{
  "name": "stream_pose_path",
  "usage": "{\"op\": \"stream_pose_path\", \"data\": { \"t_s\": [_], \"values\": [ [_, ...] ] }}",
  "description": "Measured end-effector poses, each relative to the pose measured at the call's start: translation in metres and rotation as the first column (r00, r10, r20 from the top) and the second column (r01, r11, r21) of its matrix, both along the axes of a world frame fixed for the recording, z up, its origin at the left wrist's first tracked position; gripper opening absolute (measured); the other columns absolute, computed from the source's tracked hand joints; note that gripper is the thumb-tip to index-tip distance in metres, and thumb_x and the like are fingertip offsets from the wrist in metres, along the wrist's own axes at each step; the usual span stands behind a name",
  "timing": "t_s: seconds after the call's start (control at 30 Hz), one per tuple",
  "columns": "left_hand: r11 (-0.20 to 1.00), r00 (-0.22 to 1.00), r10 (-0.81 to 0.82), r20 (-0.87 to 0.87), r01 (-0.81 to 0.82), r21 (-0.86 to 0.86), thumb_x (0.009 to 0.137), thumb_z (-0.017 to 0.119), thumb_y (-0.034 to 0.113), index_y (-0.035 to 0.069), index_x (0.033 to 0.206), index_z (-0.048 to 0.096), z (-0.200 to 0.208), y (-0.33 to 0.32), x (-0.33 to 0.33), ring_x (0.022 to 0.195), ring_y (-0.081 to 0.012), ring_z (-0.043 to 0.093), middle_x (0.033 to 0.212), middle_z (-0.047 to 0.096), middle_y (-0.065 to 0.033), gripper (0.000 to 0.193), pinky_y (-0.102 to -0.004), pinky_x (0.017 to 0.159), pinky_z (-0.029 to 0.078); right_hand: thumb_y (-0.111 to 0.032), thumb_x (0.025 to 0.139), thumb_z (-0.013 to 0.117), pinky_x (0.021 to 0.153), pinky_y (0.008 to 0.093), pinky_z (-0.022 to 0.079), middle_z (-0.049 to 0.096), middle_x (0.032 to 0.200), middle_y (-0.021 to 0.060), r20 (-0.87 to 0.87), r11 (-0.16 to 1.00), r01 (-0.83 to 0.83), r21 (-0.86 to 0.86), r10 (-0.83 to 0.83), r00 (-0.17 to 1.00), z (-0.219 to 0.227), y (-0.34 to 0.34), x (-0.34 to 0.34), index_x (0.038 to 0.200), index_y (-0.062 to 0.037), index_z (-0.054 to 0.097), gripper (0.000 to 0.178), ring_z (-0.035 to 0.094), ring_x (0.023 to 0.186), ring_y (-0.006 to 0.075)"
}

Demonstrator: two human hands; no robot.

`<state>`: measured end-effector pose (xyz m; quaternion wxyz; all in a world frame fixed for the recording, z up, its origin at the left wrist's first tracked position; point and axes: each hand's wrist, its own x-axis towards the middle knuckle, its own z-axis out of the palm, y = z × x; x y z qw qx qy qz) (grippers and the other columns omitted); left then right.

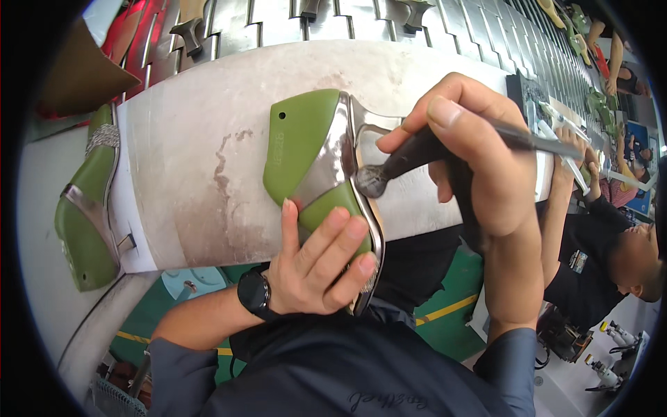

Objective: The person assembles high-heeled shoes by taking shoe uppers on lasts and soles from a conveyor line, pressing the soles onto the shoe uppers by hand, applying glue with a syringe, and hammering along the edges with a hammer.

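A silver-strapped shoe (pixel 325 163) on a green shoe last (pixel 295 149) lies on its side over the pale work surface. My left hand (pixel 316 267) holds its front part, fingers spread over the green last and the strap. A dark watch is on that wrist. My right hand (pixel 486 153) is closed round a dark shoemaker's hammer (pixel 410 156). The hammer's rounded face (pixel 372 181) is at the edge of the sole, beside the shoe's middle; whether it touches cannot be told. A grey heel piece (pixel 375 125) shows behind the hammer, partly covered by my fingers.
Another strapped shoe on a green last (pixel 90 201) rests at the far left, by a white sheet (pixel 135 208). Beyond the pale work surface (pixel 187 104) runs a metal slatted conveyor (pixel 278 28) carrying shoe parts. At the right are a dark block (pixel 521 94) and a person in black (pixel 590 257).
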<state>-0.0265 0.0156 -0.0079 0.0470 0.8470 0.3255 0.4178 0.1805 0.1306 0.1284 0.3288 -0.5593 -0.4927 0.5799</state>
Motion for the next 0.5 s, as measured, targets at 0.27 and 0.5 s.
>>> {"op": "stream_pose_path", "data": {
  "t_s": [0.27, 0.5],
  "values": [
    [0.992, 0.967, -0.028, 0.253, 0.059, -0.116, 0.089, 0.084, 0.042, -0.002, 0.165, 0.022, 0.008, -0.001, -0.029, 0.152, -0.0526, 0.038, 0.16, 0.039, -0.0377, 0.108, -0.0621, 0.129, 0.014, -0.004, 0.09, 0.075, 0.074, 0.0365, 0.058, 0.075, 0.097, 0.0194, 0.702, 0.721, -0.392, 0.572, -0.183, 0.688, -0.019, -0.04, 0.047, 0.111, 0.0011, 0.072, 0.022, 0.073, 0.082, 0.0304],
    [0.686, 0.375, 0.366, 0.852, 0.51, -0.519, 0.103, 0.052, 0.068, 0.013, 0.167, 0.031, 0.067, 0.018, -0.076, 0.154, -0.0429, 0.038, 0.173, 0.032, -0.01, 0.087, -0.0535, 0.13, 0.024, -0.018, 0.1, 0.072, 0.116, 0.0585, 0.047, 0.063, 0.147, 0.021, -0.28, 0.976, 0.196, 0.094, -0.163, 0.946, -0.046, -0.116, 0.029, 0.148, -0.0048, 0.056, 0.052, 0.064, 0.129, 0.0442]
  ]
}}
